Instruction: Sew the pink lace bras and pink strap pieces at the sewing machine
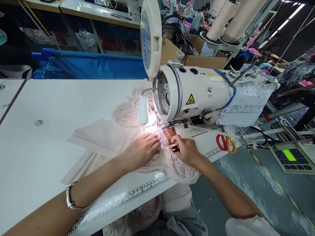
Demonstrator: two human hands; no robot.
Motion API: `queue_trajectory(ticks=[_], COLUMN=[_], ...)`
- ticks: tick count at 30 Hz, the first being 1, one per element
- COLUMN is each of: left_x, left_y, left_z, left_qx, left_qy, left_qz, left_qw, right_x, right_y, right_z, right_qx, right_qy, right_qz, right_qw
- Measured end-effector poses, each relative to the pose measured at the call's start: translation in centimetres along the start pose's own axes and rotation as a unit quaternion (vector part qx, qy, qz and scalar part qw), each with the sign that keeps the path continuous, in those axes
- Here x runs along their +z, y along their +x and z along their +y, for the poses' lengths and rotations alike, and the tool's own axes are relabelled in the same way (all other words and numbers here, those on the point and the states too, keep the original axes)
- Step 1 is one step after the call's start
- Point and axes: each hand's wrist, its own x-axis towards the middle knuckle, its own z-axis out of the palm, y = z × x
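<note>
Pale pink lace fabric (126,114) lies bunched under the head of a white sewing machine (199,91), with plain cloth panels (98,136) spread to the left. My left hand (145,149) rests on the fabric just before the lit needle area, its fingers stretched out and pressing down. On the other side, my right hand (185,149) is closed, with a small black pointed tool (175,148) showing under its fingers; its kind is partly hidden. Between the hands are a brown plate (169,132) and a translucent strip (163,137). Fingers and machine hide the needle.
A small lamp (143,110) shines by the needle. Red-and-orange-handled scissors (226,143) hang at the right. A printed ruler (137,193) runs along the table's front edge. A control panel (292,157) stands at right. Thread cones (222,19) and a cardboard box (205,61) are behind.
</note>
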Motion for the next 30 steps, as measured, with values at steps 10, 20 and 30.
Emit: queue_trajectory(ticks=[10, 20, 30], left_x=[-0.8, -0.9, -0.7], left_y=[0.3, 0.0, 0.0], left_z=[0.0, -0.3, -0.7], left_qx=[0.010, -0.012, -0.020], left_qy=[0.003, 0.070, 0.073], left_qz=[0.036, 0.014, 0.010], left_qw=[0.999, 0.997, 0.997], right_x=[-2.5, -1.8, -1.5], right_y=[3.7, 4.5, 4.7], right_z=[-1.0, -0.3, 0.9], right_qx=[0.035, 0.013, -0.034], right_qy=[-0.110, -0.103, -0.044], right_qz=[-0.173, -0.152, -0.105], right_qw=[0.978, 0.983, 0.993])
